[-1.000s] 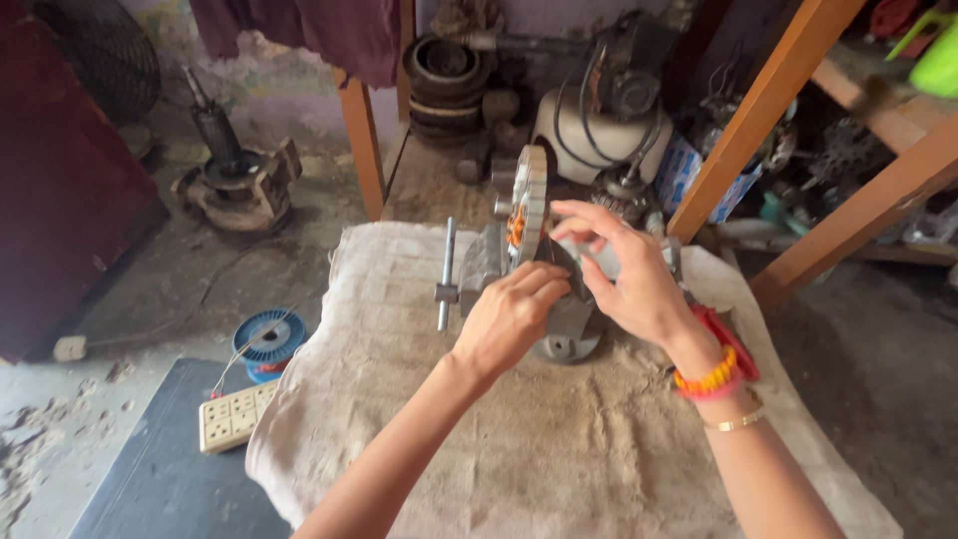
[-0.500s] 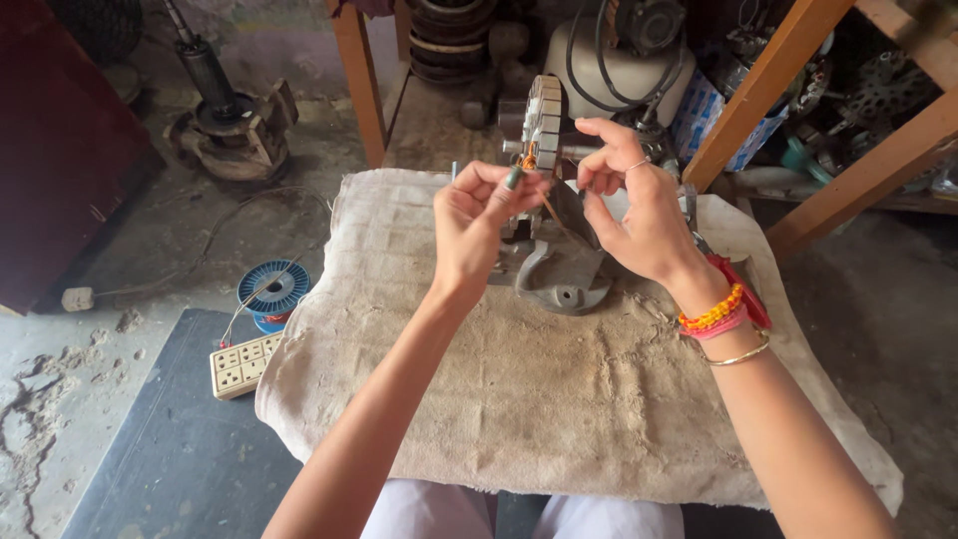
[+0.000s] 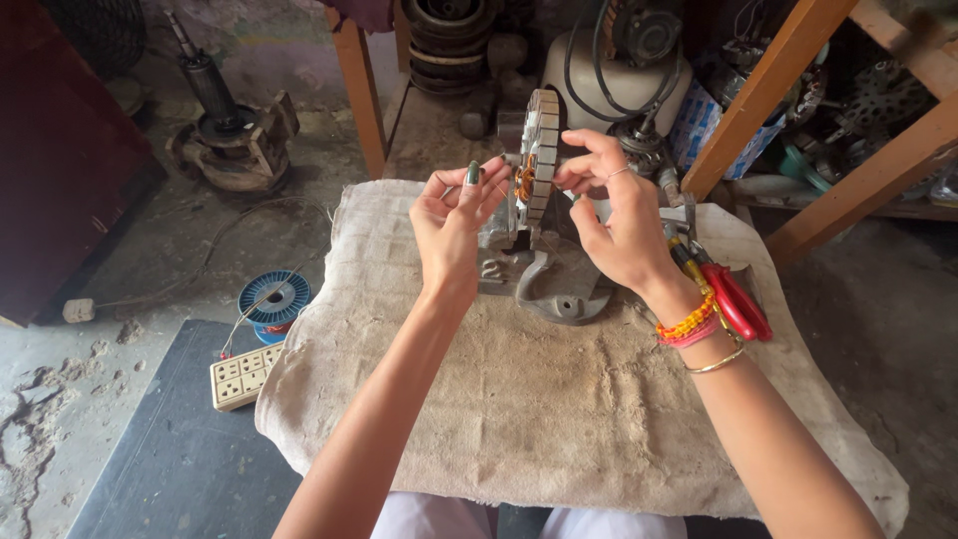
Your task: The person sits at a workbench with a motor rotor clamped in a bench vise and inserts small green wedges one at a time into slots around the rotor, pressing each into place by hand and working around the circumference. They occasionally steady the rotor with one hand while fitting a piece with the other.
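— Head camera first: what's the biggest thing in front of the person?

— A surface [image 3: 559, 419] draped in coarse beige cloth fills the middle. Wooden frame legs [image 3: 768, 95] slant up at far right, and a grey floor mat [image 3: 170, 459] lies near left.

— And on the cloth?

— A grey metal winding stand [image 3: 544, 279] sits toward the far edge, holding a motor stator [image 3: 541, 150] upright and edge-on, copper winding showing at its centre. Red-handled pliers [image 3: 736, 299] lie just right of the stand, partly behind the right wrist.

— What are the hands doing?

— The left hand [image 3: 454, 225] is raised at the stator's left face, fingers curled; its grip is narrow, fingertips pinched close by the winding, though I cannot tell whether wire is between them. The right hand [image 3: 619, 220] is at the stator's right side, thumb and forefinger closed on its rim.

— Anything on the floor?

— At left, an old motor part [image 3: 235, 140] lies far off; nearer, a white power strip [image 3: 242, 374], and just beyond it a blue spool of wire [image 3: 274, 299].
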{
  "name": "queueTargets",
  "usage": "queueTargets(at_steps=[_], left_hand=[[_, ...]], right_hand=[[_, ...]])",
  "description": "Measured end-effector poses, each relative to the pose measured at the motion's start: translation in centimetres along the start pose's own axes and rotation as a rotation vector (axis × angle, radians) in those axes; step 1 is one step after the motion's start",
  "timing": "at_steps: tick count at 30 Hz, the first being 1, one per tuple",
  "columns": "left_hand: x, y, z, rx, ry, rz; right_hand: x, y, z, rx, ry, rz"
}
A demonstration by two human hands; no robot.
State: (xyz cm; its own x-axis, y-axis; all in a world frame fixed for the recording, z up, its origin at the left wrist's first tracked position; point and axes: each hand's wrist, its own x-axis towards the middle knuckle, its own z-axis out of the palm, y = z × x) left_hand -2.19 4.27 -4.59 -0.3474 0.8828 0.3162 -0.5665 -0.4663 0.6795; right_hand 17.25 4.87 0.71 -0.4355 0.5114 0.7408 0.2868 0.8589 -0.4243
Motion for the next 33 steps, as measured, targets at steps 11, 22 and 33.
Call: queueTargets(at_steps=[11, 22, 33], left_hand=[[-0.6, 1.0, 3.3, 0.587, 0.047, 0.198], [0.1, 1.6, 4.6, 0.768, 0.035, 0.342], [1.0, 2.1, 3.4, 0.788, -0.031, 0.137]], right_hand=[[0.1, -3.6, 1.3, 0.363, -0.015, 0.414], [2.5, 0.2, 0.8, 0.155, 0.408, 0.342], [-1.4, 4.1, 2.0, -0.164, 0.340, 0.276]])
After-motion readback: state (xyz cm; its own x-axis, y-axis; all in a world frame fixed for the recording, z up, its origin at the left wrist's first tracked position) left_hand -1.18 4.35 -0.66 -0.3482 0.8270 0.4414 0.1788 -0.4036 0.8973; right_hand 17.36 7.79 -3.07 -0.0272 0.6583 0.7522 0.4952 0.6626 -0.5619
